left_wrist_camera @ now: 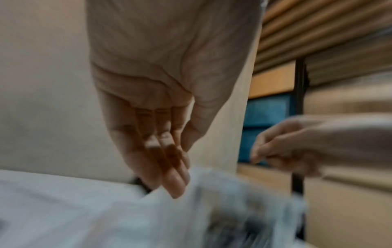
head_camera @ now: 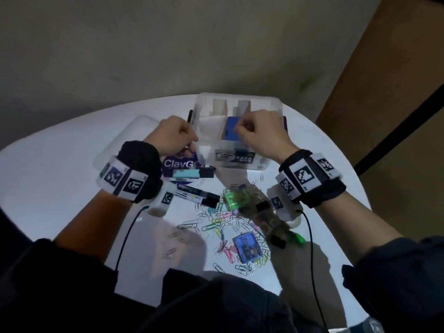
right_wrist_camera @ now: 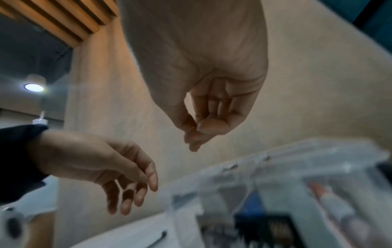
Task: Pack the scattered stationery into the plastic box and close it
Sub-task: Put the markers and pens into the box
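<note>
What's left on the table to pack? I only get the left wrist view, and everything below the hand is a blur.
Observer: The head view shows a heap of coloured paper clips on the table, on the person's side of the plastic box.
Operator: Where's the lid?
Observer: The clear lid lies flat on the table to the left of the box, not on it.
Operator: Is the right hand carrying anything?
Observer: In the right wrist view the right hand has its thumb and fingertips pinched together, with nothing visible between them.
</note>
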Available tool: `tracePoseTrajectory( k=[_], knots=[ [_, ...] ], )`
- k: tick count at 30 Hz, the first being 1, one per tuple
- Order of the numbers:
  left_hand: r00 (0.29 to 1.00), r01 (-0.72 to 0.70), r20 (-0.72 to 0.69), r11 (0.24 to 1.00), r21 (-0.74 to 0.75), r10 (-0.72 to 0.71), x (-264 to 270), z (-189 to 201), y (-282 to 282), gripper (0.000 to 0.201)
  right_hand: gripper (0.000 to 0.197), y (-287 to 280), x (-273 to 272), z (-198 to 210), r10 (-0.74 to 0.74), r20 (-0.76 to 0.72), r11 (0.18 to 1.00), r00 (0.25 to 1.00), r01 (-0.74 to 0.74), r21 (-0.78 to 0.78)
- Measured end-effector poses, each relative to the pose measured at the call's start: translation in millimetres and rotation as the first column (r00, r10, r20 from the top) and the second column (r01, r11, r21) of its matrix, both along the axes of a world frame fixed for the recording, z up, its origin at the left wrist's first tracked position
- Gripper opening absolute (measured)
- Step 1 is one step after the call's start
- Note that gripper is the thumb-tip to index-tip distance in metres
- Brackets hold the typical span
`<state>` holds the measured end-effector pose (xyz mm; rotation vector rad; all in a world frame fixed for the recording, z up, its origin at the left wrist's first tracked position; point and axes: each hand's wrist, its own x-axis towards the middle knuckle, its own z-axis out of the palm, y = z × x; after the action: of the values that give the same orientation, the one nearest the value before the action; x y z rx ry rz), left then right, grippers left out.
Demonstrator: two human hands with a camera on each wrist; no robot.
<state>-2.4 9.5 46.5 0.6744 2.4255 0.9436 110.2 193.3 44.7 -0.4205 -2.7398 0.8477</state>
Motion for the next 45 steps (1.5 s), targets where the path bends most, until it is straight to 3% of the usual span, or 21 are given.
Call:
tracePoseTrajectory(
  k=[4,7,10,13,20,23,26,29,33,35,39,42,45],
  knots=[
    [0.978,-0.031,-0.204,0.945,-0.327,-0.038,-19.0,-56.0,-39.4,0.019,0.017,-52.3,-2.4,-42.6,0.210,0.323,0.973,0.923,-0.230,0.022],
    [0.956,-0.048,-0.287,0.937,-0.347,-0.057,-27.7,-85.4,-47.0,0.023,0.022,-82.7,-5.1,-68.2,0.225,0.480,0.943,0.848,-0.313,0.110],
    [0.924,0.134,-0.290,0.920,-0.369,-0.251,-27.1,-96.4,-37.4,0.032,0.030,-97.2,-8.5,-80.6,0.199,0.564,0.916,0.802,-0.357,0.184],
    [0.875,0.189,-0.308,0.849,-0.494,-0.374,-25.6,-104.6,-27.4,0.028,0.034,-98.7,-10.4,-84.5,0.158,0.605,0.910,0.781,-0.353,0.218],
    [0.719,0.171,-0.353,0.645,-0.745,-0.598,-24.1,-113.5,-11.4,0.044,0.019,-93.3,-6.8,-96.6,0.141,0.571,0.908,0.808,-0.336,0.251],
    [0.700,0.166,-0.349,0.618,-0.769,-0.623,-21.4,-114.8,-8.0,0.046,0.021,-91.5,-6.1,-101.8,0.155,0.541,0.884,0.827,-0.360,0.298],
    [0.672,0.205,-0.354,0.623,-0.755,-0.650,-20.7,-112.6,-9.9,0.045,0.020,-84.0,-6.2,-100.6,0.173,0.524,0.876,0.834,-0.374,0.305],
    [0.698,0.240,-0.334,0.646,-0.725,-0.634,-24.2,-108.3,-13.2,0.047,0.020,-63.2,2.2,-79.4,0.217,0.529,0.878,0.820,-0.401,0.262],
    [0.718,0.252,-0.305,0.641,-0.725,-0.626,-27.2,-105.3,-13.6,0.051,0.006,-19.0,20.0,-30.8,0.331,0.530,0.903,0.781,-0.425,0.062],
    [0.738,0.265,-0.288,0.654,-0.708,-0.611,-26.5,-107.8,-12.4,0.049,0.006,3.0,28.9,-3.3,0.347,0.458,0.935,0.818,-0.343,-0.095],
    [0.775,0.264,-0.293,0.708,-0.655,-0.560,-24.8,-114.7,-11.0,0.037,0.015,42.5,40.1,44.3,0.249,0.263,0.960,0.932,-0.200,-0.197],
    [0.768,0.248,-0.323,0.721,-0.647,-0.553,-17.9,-116.6,-11.3,0.034,0.009,67.9,37.3,60.1,0.136,0.247,0.986,0.959,-0.108,-0.125],
    [0.773,0.232,-0.325,0.718,-0.656,-0.546,-11.4,-112.8,-16.5,0.033,0.021,90.5,23.7,60.9,-0.013,0.288,0.997,0.958,-0.010,0.077]
  ],
)
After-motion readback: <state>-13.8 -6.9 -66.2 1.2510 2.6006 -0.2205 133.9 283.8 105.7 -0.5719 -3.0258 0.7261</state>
